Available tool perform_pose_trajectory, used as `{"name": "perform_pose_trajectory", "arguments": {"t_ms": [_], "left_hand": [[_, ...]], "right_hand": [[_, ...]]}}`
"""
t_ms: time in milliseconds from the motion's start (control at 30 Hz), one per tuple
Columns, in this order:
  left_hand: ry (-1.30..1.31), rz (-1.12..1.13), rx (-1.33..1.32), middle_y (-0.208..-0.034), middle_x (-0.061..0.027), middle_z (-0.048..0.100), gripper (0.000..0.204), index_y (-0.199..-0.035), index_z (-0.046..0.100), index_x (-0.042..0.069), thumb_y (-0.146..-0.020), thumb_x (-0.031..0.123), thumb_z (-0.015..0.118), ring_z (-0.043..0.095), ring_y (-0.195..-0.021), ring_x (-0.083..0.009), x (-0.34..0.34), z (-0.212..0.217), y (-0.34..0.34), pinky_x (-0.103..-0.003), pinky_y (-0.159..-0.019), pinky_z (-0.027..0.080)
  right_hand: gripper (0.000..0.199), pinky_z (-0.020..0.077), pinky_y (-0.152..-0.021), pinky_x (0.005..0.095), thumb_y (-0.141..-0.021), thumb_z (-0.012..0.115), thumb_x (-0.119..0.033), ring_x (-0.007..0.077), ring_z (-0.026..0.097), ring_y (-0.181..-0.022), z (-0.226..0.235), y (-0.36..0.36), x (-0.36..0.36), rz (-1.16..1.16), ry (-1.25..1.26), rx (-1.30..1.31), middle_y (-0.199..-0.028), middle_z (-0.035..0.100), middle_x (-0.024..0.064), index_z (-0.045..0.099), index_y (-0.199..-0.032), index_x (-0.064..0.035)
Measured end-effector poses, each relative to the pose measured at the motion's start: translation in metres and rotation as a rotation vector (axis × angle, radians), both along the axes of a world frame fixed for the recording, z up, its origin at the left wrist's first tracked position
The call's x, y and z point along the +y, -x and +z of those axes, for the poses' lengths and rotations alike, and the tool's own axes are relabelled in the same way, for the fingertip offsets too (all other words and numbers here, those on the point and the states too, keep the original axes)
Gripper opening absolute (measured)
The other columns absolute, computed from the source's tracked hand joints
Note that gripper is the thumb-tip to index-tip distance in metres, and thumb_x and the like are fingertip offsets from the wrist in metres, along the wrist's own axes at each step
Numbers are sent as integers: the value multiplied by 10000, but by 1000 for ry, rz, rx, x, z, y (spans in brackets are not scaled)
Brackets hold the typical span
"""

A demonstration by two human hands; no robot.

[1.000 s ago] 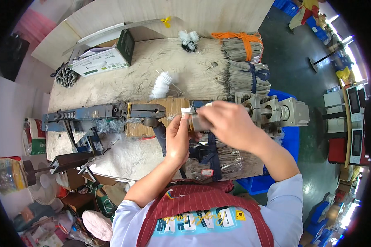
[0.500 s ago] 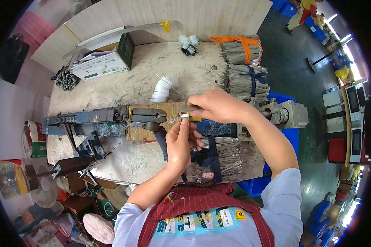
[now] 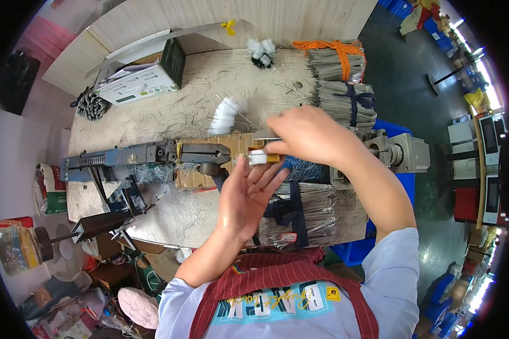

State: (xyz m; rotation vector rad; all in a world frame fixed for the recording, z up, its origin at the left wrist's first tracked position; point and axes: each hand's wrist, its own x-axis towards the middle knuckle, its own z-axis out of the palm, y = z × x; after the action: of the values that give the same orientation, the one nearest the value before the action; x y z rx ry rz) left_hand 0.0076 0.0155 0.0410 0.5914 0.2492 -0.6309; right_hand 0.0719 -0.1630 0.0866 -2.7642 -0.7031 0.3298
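Fingers of the right hand [image 3: 308, 135] pinch a small white piece [image 3: 258, 158] with a yellow-orange part beside it, held just above the middle of the workbench [image 3: 169, 113], over the metal machine [image 3: 152, 155] that runs along it. The piece is short and blocky; its long axis seems to lie roughly parallel to the machine, left to right, though it is too small to tell which end leads. The left hand [image 3: 246, 198] is spread open, palm up and fingers fanned, its fingertips just below the white piece and nearly touching it; it grips nothing.

The machine is a long blue-grey rail with a spring at its left end, a dark clamp head [image 3: 201, 153] near the middle and a grey motor block [image 3: 404, 152] at the bench's right edge. Under the clamp head lies a piece of brown cardboard [image 3: 237, 144].

A white bristle brush [image 3: 223, 116] lies just beyond the machine, tilted, with thin wire stems sticking out to its right. More white brushes [image 3: 261, 50] sit near the far edge. Bundles of grey wire [image 3: 339, 62] tied with orange and dark blue bands lie stacked at the far right corner, and another wire bundle [image 3: 316, 212] with a dark strap lies at the near edge, in front of the person. A white and green cardboard box [image 3: 138, 85] stands at the far left corner, with a coil of dark springs [image 3: 90, 104] beside it.
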Motion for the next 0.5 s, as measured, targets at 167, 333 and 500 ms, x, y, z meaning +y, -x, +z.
{"name": "perform_pose_trajectory", "arguments": {"t_ms": [167, 333, 500], "left_hand": [[99, 95, 34, -1426, -292, 363, 676, -1377, 287, -125, -1008, 430, 399, 342, -1372, -373, 16, -2, 1, -467, -1170, 277], [88, 76, 25, -1437, -243, 385, 632, -1386, 336, -57, -1014, 452, 378, 375, -1361, -332, 17, -6, 0, -448, -1164, 285], [102, 94, 80, -1379, -210, 440, 600, -1340, 378, -40, -1010, 461, 385, 401, -1336, -314, 18, -10, 3, -441, -1168, 277]], "right_hand": [[259, 505, -623, 338, -944, 568, -173, 211, 636, -655, 21, 25, -25, -254, -411, 325, -992, 622, 184, 541, -1085, 42], [196, 484, -645, 279, -961, 550, -125, 190, 613, -735, 4, 53, -15, -224, -629, -54, -945, 521, 117, 553, -1062, 43], [160, 489, -743, 397, -802, 653, -132, 291, 574, -852, -19, 64, 24, -55, -391, -328, -875, 544, 96, 563, -897, -38]]}}
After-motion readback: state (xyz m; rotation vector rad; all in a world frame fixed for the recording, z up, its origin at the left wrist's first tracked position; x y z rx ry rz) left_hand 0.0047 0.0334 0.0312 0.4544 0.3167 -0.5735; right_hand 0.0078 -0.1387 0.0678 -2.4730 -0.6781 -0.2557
